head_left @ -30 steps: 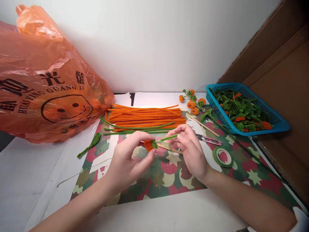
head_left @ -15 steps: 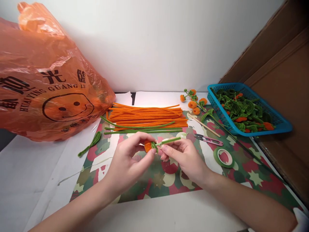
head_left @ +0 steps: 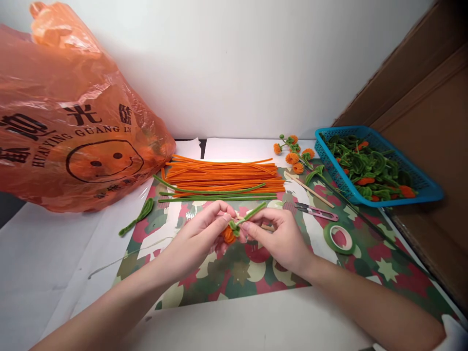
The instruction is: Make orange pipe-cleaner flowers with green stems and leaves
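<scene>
While the left hand (head_left: 201,231) pinches the orange flower (head_left: 229,235) between thumb and fingers, the right hand (head_left: 283,239) clamps the green stem (head_left: 253,212) near the flower's green base, thumb and fingertips together. The flower is held above the middle of the patterned sheet (head_left: 248,270), its stem angled up toward the far edge. Orange fuzzy strips (head_left: 223,173) lie in a bundle toward that edge, with green strips (head_left: 219,199) along their near side. A looped green leaf (head_left: 138,218) lies at the left edge. Toward the right edge, pink-handled snips (head_left: 320,213) lie just beside a green tape roll (head_left: 331,239). A blue basket (head_left: 427,189) of green and orange pieces occupies the far right corner; a spray of orange flowers (head_left: 292,158) lies near it. An orange plastic bag (head_left: 73,83) stands beyond the far left corner.
</scene>
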`<state>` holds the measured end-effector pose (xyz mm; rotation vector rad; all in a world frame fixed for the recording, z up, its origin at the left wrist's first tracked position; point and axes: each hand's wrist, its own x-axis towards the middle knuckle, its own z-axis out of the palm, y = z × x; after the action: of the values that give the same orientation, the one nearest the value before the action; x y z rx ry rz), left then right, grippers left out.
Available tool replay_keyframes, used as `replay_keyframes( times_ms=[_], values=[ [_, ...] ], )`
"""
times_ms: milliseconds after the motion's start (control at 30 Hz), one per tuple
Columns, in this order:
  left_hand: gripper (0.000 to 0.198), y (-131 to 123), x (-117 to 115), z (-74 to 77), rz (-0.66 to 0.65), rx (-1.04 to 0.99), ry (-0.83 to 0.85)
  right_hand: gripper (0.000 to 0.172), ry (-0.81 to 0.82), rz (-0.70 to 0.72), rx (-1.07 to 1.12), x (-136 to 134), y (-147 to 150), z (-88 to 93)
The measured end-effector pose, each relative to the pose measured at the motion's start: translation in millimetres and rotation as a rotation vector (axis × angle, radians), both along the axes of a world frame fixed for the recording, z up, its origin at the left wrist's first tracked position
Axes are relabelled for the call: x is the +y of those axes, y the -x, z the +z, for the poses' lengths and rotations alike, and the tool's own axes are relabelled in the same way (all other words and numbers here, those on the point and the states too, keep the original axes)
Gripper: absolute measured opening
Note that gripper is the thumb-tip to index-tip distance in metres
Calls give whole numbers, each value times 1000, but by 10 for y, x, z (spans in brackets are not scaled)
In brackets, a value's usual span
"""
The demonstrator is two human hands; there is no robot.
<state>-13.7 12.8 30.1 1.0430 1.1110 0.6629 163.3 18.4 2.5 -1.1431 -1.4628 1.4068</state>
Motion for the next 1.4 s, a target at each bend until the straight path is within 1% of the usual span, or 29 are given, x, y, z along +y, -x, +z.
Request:
replay_keyframes(
  times_ms=[67,133,233,300,400,500,633,767,867,933,1033,1100,1300,1400],
  values=[
    [27,5,18,-18,-45,-48,42,12,-4,-12,3,17,-5,11],
    [28,11,28,-43,-71,-46,46,12,53,7,60,32,-4,12],
    [27,21,14,-75,-60,73,-64,20,197,82,176,46,7,-6],
    [26,23,-6,-82,-56,161,-171,23,230,92,192,47,17,-21],
    [26,23,-20,-58,-81,231,-282,22,159,65,135,37,22,-29],
    [26,23,1,-6,-119,240,-306,16,8,73,26,28,1,-9],
    [23,24,50,47,-187,203,-227,7,-241,104,-167,32,-39,43],
    [21,37,82,44,-241,152,-119,9,-373,141,-265,33,-54,81],
    [21,62,104,19,-276,131,-82,9,-385,150,-274,39,-60,89],
    [22,79,118,-3,-283,129,-76,10,-339,172,-246,56,-72,94],
    [25,87,126,-28,-259,129,-93,14,-240,235,-184,97,-104,113],
    [27,80,119,-35,-244,130,-108,16,-207,257,-168,123,-126,132],
    [31,52,77,-15,-213,140,-176,11,-232,194,-226,143,-162,169],
    [30,39,56,14,-216,153,-234,11,-258,219,-252,145,-169,174]
  ],
)
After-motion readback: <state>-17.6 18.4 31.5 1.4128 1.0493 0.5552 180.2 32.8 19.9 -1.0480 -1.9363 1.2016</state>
